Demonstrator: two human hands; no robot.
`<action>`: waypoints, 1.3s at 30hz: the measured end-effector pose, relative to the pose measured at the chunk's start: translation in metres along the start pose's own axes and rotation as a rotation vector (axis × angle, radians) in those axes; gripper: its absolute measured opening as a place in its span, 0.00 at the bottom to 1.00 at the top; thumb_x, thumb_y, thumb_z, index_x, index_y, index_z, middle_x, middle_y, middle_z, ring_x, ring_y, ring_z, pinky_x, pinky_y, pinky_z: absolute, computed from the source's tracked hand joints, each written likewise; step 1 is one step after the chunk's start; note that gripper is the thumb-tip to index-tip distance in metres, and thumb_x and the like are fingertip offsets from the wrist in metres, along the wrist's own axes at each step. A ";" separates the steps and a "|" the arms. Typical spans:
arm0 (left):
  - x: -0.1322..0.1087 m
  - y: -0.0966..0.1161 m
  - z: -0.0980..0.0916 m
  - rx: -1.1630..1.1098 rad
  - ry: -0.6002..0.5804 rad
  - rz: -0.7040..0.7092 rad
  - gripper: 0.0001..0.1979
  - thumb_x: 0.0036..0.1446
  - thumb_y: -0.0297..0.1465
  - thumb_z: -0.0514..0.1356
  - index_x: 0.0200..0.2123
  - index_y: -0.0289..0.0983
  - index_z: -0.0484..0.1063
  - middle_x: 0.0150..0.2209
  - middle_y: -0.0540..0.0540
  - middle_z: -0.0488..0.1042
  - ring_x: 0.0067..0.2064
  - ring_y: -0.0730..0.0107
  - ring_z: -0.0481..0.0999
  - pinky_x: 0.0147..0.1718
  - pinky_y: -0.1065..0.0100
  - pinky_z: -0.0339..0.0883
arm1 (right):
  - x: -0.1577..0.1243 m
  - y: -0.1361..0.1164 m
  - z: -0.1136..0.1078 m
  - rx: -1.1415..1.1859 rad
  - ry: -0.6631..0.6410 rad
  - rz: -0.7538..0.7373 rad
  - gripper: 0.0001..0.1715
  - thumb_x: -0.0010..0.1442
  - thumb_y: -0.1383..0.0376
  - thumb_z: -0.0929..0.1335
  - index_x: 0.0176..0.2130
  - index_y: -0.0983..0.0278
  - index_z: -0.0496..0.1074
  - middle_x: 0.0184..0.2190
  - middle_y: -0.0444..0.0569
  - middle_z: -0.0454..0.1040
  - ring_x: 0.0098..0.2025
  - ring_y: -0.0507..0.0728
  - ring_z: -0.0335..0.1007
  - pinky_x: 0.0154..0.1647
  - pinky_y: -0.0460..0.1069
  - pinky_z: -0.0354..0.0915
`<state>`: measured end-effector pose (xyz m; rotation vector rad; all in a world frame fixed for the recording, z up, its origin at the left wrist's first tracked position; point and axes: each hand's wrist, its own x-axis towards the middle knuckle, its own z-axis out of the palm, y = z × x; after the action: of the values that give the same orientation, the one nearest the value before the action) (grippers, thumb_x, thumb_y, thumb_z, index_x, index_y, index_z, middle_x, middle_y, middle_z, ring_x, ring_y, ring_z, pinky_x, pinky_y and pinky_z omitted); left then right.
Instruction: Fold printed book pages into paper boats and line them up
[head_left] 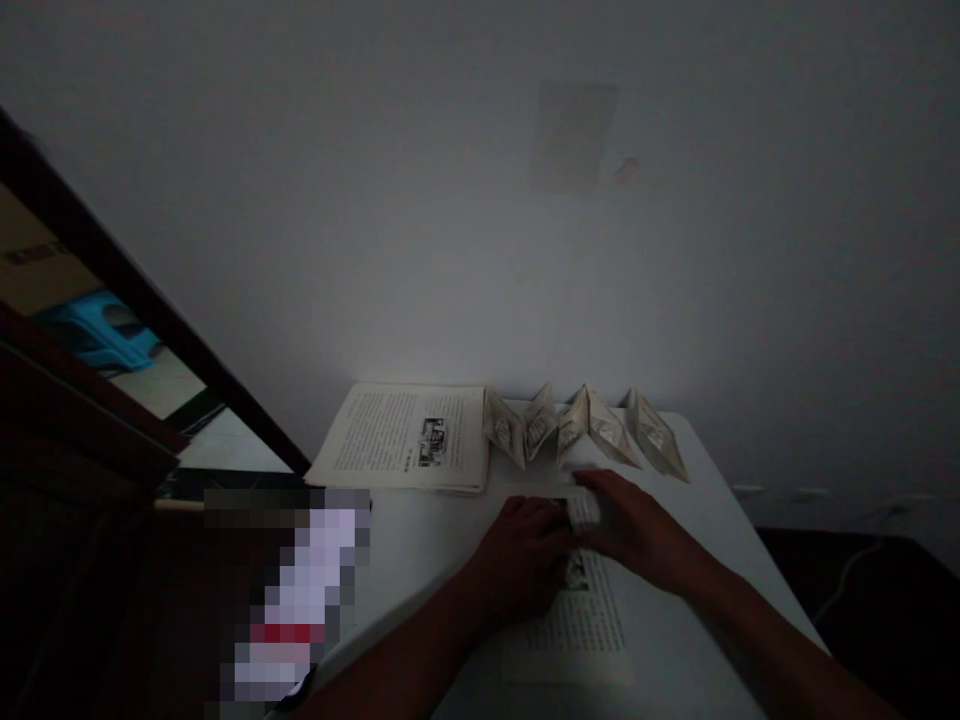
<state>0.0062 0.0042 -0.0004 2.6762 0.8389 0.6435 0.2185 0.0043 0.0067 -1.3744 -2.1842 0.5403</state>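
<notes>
A printed page (576,630) with a small picture lies on the white table in front of me. My left hand (529,548) rests over its left side, the fingers bent and pressed together on the paper. From the other side my right hand (626,520) curls round the page's upper part, which looks blurred and partly raised between finger and thumb. Both hands nearly meet there, hiding the fold and some fingertips. Just beyond them stands a row of several folded paper boats (613,432), made of similar printed paper.
A stack of printed pages (390,435) lies at the table's back left, beside the boats. The wall (450,250) rises right behind the table (427,540). Past the left edge are a pixelated pale object (307,590), a dark slanted frame (157,290) and a blue plastic item (105,330).
</notes>
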 end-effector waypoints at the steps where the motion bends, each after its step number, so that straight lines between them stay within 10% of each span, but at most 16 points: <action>1: 0.000 -0.001 0.000 -0.010 0.012 0.003 0.10 0.54 0.29 0.56 0.41 0.37 0.70 0.44 0.43 0.70 0.48 0.60 0.66 0.47 0.57 0.58 | 0.004 -0.002 0.001 0.073 0.035 0.030 0.27 0.55 0.58 0.67 0.53 0.61 0.62 0.47 0.54 0.70 0.49 0.60 0.66 0.50 0.56 0.62; 6: -0.003 -0.005 -0.008 -0.109 0.308 0.014 0.07 0.51 0.26 0.57 0.36 0.36 0.68 0.39 0.43 0.70 0.43 0.63 0.68 0.45 0.60 0.61 | 0.013 -0.005 0.003 0.462 0.171 0.157 0.21 0.51 0.64 0.70 0.45 0.64 0.68 0.31 0.47 0.73 0.30 0.53 0.70 0.35 0.48 0.69; 11: -0.004 -0.012 -0.026 -0.278 0.781 -0.290 0.15 0.47 0.29 0.62 0.39 0.35 0.63 0.39 0.43 0.66 0.40 0.65 0.68 0.39 0.63 0.65 | 0.009 0.008 -0.008 0.893 0.405 0.249 0.24 0.41 0.67 0.76 0.40 0.61 0.71 0.27 0.45 0.74 0.26 0.51 0.70 0.25 0.45 0.68; 18: -0.001 -0.014 -0.020 -0.979 0.137 -0.534 0.15 0.53 0.39 0.58 0.34 0.31 0.72 0.30 0.46 0.75 0.31 0.68 0.73 0.29 0.71 0.64 | 0.006 0.010 -0.007 1.239 0.493 0.309 0.24 0.38 0.70 0.77 0.39 0.58 0.74 0.32 0.45 0.77 0.30 0.52 0.72 0.31 0.45 0.68; 26: 0.000 -0.025 -0.012 -1.095 0.345 -0.736 0.18 0.49 0.41 0.62 0.34 0.31 0.74 0.31 0.43 0.77 0.29 0.66 0.74 0.27 0.69 0.66 | -0.001 0.007 0.006 1.056 -0.004 0.233 0.14 0.53 0.62 0.70 0.40 0.67 0.75 0.24 0.48 0.76 0.21 0.53 0.66 0.23 0.48 0.63; 39: -0.003 -0.029 -0.013 -1.424 0.182 -0.716 0.15 0.44 0.35 0.66 0.32 0.29 0.75 0.29 0.42 0.77 0.28 0.65 0.75 0.28 0.67 0.66 | -0.001 -0.002 0.008 1.105 -0.084 0.291 0.18 0.51 0.57 0.71 0.37 0.68 0.77 0.23 0.49 0.76 0.24 0.56 0.71 0.27 0.50 0.66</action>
<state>-0.0155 0.0269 -0.0007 0.9828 0.8070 0.8187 0.2126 0.0023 0.0010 -0.9950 -1.2831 1.6094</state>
